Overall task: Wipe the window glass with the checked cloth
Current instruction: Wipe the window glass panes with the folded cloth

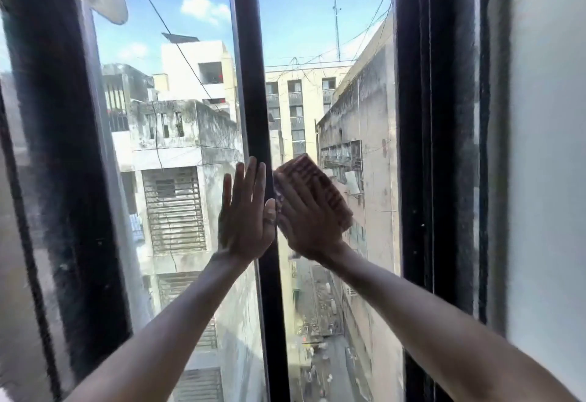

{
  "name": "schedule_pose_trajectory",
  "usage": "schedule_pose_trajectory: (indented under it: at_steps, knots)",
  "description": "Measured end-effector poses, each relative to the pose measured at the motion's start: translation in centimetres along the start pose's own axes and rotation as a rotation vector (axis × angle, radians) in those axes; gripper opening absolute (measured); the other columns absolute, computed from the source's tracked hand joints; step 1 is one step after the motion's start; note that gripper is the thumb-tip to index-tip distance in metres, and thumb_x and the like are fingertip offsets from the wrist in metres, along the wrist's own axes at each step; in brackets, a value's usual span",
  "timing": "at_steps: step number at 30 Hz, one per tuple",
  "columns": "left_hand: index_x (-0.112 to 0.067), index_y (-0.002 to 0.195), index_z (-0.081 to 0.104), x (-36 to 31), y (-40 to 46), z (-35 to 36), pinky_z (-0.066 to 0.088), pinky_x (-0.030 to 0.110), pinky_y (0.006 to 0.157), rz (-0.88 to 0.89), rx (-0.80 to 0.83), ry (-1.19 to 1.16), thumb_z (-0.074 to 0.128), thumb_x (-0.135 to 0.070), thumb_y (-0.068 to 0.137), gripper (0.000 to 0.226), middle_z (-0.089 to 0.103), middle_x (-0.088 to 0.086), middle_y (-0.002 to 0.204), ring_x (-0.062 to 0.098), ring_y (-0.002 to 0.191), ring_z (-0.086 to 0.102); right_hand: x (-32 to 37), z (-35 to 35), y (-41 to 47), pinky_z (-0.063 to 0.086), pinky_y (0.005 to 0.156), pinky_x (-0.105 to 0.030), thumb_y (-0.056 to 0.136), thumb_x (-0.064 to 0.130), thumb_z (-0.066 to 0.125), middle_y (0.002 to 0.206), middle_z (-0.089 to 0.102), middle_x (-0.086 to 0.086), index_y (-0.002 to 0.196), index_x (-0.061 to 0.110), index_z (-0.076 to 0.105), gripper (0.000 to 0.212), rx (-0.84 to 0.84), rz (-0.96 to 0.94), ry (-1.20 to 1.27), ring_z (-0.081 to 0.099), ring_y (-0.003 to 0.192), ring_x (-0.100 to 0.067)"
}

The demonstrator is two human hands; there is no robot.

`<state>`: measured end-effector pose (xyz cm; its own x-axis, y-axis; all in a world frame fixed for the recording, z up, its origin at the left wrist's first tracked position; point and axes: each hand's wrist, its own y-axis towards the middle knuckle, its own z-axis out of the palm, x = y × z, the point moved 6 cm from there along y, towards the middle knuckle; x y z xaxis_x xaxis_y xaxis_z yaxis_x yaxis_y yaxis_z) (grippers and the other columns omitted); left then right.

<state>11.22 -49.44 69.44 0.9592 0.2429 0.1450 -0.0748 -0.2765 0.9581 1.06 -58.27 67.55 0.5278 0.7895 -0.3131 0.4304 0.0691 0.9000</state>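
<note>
Right hand (312, 227), fingers flat, presses the checked cloth (306, 165) on the window glass (317, 37) just beside the central bar (250, 69), with bare pane above and below; left hand (245, 214) lies flat, ungrasping, at the bar's left edge.

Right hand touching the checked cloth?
Touching. Head view: the right hand lies flat on the checked cloth, fingers overlapping it, with no gap between them.

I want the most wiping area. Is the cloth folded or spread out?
Folded: the cloth is a compact pad under the flat right hand, against the glass.
</note>
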Motion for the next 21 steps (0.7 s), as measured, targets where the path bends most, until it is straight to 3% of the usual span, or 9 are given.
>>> schedule_pose_trajectory:
  at_steps: [3, 6, 7, 10, 11, 14, 16, 19, 21]
  knots:
    - [-0.008, 0.167, 0.012, -0.3, 1.1, 1.7, -0.004, 0.047, 0.136, 0.013, -0.031, 0.083, 0.03, -0.029, 0.107, 0.066, 0.007, 0.017, 0.177, 0.028, 0.166, 0.003, -6.2, -0.9, 2.4, 0.011, 0.135, -0.059, 0.116, 0.049, 0.03, 0.172, 0.04, -0.004, 0.163, 0.026, 0.038, 0.053, -0.122, -0.255, -0.115, 0.031, 0.163, -0.03]
    - [-0.012, 0.167, 0.005, -0.5, 1.3, 2.1, -0.011, 0.045, 0.134, -0.024, -0.045, 0.127, 0.02, -0.036, 0.108, 0.066, 0.005, 0.016, 0.176, 0.031, 0.165, 0.003, -12.8, -3.2, 4.2, 0.008, 0.138, -0.063, 0.116, 0.043, 0.025, 0.179, 0.023, -0.008, 0.169, 0.027, 0.028, 0.055, -0.146, 0.28, -0.083, 0.013, 0.168, -0.034]
    - [-0.012, 0.167, 0.004, -0.7, 1.2, 2.0, -0.011, 0.046, 0.134, -0.034, -0.046, 0.14, 0.019, -0.037, 0.108, 0.066, 0.006, 0.018, 0.176, 0.032, 0.165, 0.004, -11.4, -2.8, 3.3, 0.015, 0.136, -0.065, 0.117, 0.04, 0.028, 0.179, 0.024, -0.008, 0.169, 0.027, 0.032, 0.054, -0.145, 0.291, -0.082, 0.016, 0.168, -0.034]
    - [-0.01, 0.167, 0.008, -0.8, 1.1, 1.6, -0.011, 0.051, 0.134, -0.05, -0.025, 0.153, 0.025, -0.034, 0.108, 0.066, 0.008, 0.024, 0.175, 0.036, 0.164, 0.005, -6.5, -1.4, -0.6, 0.026, 0.134, -0.062, 0.117, 0.043, 0.038, 0.17, 0.045, -0.001, 0.161, 0.033, 0.044, 0.046, -0.084, -0.21, -0.074, 0.037, 0.161, -0.031]
    - [-0.01, 0.167, 0.009, -0.9, 1.0, 1.5, -0.011, 0.052, 0.133, -0.051, -0.02, 0.159, 0.027, -0.033, 0.107, 0.066, 0.008, 0.025, 0.175, 0.037, 0.164, 0.005, -7.5, -1.5, -1.0, 0.024, 0.134, -0.061, 0.116, 0.043, 0.041, 0.17, 0.044, -0.001, 0.161, 0.034, 0.042, 0.047, -0.065, -0.22, -0.079, 0.037, 0.161, -0.031]
    - [-0.011, 0.167, 0.01, -1.3, 0.5, 1.5, -0.012, 0.051, 0.133, -0.065, -0.01, 0.163, 0.027, -0.034, 0.107, 0.066, 0.007, 0.026, 0.174, 0.038, 0.165, 0.003, -12.1, -2.5, 0.4, 0.013, 0.137, -0.063, 0.114, 0.039, 0.042, 0.179, 0.021, -0.002, 0.169, 0.033, 0.028, 0.057, -0.091, 0.257, -0.088, 0.018, 0.168, -0.032]
    - [-0.012, 0.167, 0.01, -1.2, 0.7, 1.5, -0.011, 0.05, 0.134, -0.062, -0.017, 0.166, 0.024, -0.035, 0.107, 0.066, 0.006, 0.025, 0.175, 0.037, 0.165, 0.002, -10.9, -2.7, 1.8, 0.011, 0.136, -0.063, 0.112, 0.035, 0.04, 0.177, 0.028, -0.006, 0.168, 0.031, 0.028, 0.057, -0.194, 0.413, -0.049, 0.023, 0.166, -0.035]
    - [-0.01, 0.167, 0.011, -0.1, 0.6, 1.2, -0.003, 0.054, 0.135, -0.051, -0.063, 0.175, 0.022, -0.034, 0.108, 0.064, 0.008, 0.023, 0.175, 0.039, 0.164, 0.007, -4.6, -1.9, 3.3, 0.015, 0.135, -0.06, 0.111, 0.036, 0.048, 0.168, 0.047, -0.005, 0.159, 0.027, 0.049, 0.049, -0.282, 0.155, 0.018, 0.039, 0.16, -0.033]
    - [-0.009, 0.167, 0.009, 0.0, 0.4, 1.6, 0.002, 0.058, 0.134, -0.047, -0.087, 0.198, 0.023, -0.033, 0.108, 0.064, 0.007, 0.023, 0.175, 0.039, 0.164, 0.008, -2.7, 0.2, 1.4, 0.012, 0.138, -0.058, 0.111, 0.04, 0.048, 0.171, 0.042, 0.001, 0.16, 0.03, 0.049, 0.05, -0.175, 0.014, 0.053, 0.032, 0.164, -0.028]
